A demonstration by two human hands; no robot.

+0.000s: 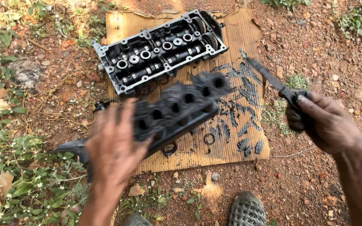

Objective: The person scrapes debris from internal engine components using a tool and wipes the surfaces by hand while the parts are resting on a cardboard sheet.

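We are gripping a dark blade point(269, 75) in our right hand point(323, 121), spreading our left hand point(114, 146) wide over the black valve cover point(181, 104), cylinder head point(160, 50) lying beyond it on the cardboard point(239, 33), a ring point(209, 139) just beside.

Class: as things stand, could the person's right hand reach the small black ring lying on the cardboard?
Probably yes. The ring lies bare on the cardboard, with nothing between it and the right hand; but that hand is already gripping a dark blade.
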